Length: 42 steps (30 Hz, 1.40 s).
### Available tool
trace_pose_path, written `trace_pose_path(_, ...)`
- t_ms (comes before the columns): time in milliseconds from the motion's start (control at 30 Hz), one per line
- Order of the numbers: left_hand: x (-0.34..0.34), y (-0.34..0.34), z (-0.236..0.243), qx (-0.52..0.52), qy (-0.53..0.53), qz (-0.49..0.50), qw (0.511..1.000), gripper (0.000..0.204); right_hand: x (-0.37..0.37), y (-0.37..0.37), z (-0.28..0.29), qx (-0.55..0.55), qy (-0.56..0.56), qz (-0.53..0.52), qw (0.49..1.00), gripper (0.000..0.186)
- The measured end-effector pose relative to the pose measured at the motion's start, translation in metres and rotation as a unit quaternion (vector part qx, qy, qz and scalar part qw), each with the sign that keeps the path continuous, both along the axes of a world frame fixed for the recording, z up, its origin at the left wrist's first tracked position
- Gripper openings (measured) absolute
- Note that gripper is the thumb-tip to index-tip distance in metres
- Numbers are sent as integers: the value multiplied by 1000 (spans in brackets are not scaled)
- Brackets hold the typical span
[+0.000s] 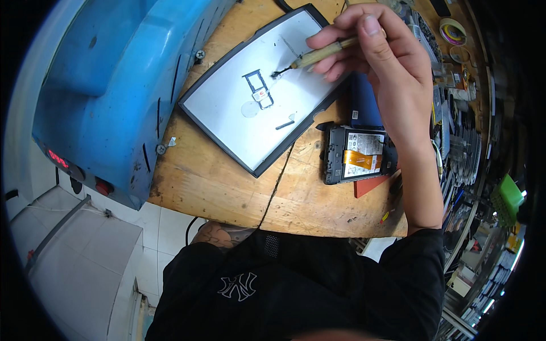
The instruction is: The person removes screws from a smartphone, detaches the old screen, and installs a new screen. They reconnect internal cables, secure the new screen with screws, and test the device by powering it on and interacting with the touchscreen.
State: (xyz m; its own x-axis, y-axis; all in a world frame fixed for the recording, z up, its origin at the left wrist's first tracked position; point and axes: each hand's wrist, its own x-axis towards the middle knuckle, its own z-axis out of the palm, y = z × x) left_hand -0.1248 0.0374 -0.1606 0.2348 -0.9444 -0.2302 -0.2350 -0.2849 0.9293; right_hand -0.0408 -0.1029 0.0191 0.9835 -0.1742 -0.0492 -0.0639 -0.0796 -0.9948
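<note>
Pinching one brush point(321, 55), one right hand point(393, 59) hovers over one panel point(227, 108) bearing one frame point(260, 94) (left fingers: cannot tell).

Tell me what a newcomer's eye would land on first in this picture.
Probably the bright white, dark-rimmed panel at upper centre, where the right hand's fingers hold a slim, dark-tipped tool close to a small dark frame. Next, the large blue machine at upper left, with red lit digits. Right of centre, an opened device shows an orange ribbon.
</note>
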Motion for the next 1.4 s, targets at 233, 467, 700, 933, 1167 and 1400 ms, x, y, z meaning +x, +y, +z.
trace_pose_path(233,-2,12,6,7,23,-30,999,73,-4,-19,3,-112,-51,-5,992,32)
trace_pose_path(467,-21,54,39,-3,118,-143,983,74,-7,-19,13,9,-47,-38,998,26)
trace_pose_path(700,-16,102,80,-101,180,-281,937,88,1,-16,10,22,-8,-5,1000,21)
trace_pose_path(933,45,133,160,-209,279,-53,936,35,-12,-20,21,-38,-70,-25,997,26)
trace_pose_path(1167,51,53,184,-245,274,340,866,20,-115,-17,55,-32,-155,-65,985,25)
trace_pose_path(1400,54,4,189,-184,324,159,914,19,-171,-30,55,-82,-176,-152,969,25)
